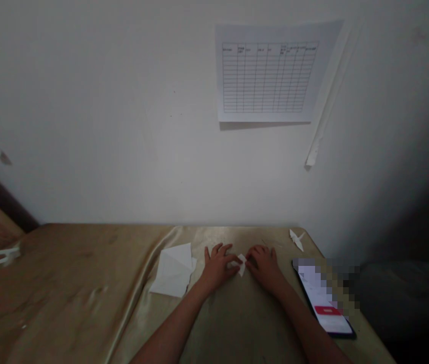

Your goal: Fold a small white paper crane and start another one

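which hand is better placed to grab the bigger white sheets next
Left, I'd judge: the left hand is nearer the sheets, which lie on its own side. The right hand is beyond the small paper and would likely reach across.

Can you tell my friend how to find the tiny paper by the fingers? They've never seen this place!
On the table with the shiny brownish cloth, find the left hand and the right hand. The small white paper is between them. It's much smaller than the creased paper to its left, and unlike the pointy paper near the phone, it has a hand on each side.
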Demonstrator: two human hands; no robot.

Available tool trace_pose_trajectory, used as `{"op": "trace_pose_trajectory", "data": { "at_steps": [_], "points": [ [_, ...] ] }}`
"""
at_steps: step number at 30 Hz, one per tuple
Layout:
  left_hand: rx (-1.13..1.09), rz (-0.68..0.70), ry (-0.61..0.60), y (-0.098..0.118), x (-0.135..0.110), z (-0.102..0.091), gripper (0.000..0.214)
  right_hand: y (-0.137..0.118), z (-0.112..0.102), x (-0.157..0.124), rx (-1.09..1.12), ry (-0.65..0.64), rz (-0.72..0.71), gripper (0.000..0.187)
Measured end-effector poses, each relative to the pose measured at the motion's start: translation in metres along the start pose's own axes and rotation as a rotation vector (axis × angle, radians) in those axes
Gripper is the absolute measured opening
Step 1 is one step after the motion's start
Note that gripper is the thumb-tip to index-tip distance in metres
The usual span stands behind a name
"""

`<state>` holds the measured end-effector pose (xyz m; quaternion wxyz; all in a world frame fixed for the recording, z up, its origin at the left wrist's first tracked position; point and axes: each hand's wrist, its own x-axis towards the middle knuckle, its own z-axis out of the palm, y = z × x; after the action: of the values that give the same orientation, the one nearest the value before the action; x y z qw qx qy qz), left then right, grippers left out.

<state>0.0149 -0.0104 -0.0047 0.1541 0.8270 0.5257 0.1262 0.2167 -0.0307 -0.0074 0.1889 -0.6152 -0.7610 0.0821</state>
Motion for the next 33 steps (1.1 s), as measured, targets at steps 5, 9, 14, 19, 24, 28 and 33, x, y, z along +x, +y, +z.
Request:
{"op": "trace_pose_trajectory", "data": {
  "at_steps": [5, 9, 14, 19, 24, 28, 33],
  "points": [
    [-0.009, -0.013, 0.018, 0.002, 0.0, -0.001, 0.029, -0.001, 0.005, 0.002, -0.036, 0.031, 0.009, 0.016],
    [-0.01, -0.032, 0.016, 0.003, 0.001, -0.002, 0.03, -0.001, 0.004, 0.001, -0.009, 0.021, 0.02, 0.017],
    [-0.01, -0.038, 0.022, 0.002, 0.001, -0.004, 0.03, -0.003, -0.002, -0.002, 0.016, -0.012, 0.02, 0.022],
    [-0.014, -0.038, 0.033, 0.001, 0.0, -0.004, 0.029, -0.005, -0.006, -0.005, 0.03, -0.009, 0.004, 0.03],
    [-0.003, -0.053, 0.016, 0.002, -0.001, -0.005, 0.03, -0.005, -0.007, -0.006, 0.043, -0.032, -0.001, 0.038],
    [-0.003, -0.05, 0.011, 0.002, -0.001, -0.005, 0.03, -0.003, -0.006, -0.006, 0.067, -0.038, -0.014, 0.042],
    [-0.004, -0.044, 0.014, 0.002, -0.001, -0.005, 0.03, 0.0, -0.004, -0.006, 0.086, -0.03, 0.001, 0.045]
  ]
}}
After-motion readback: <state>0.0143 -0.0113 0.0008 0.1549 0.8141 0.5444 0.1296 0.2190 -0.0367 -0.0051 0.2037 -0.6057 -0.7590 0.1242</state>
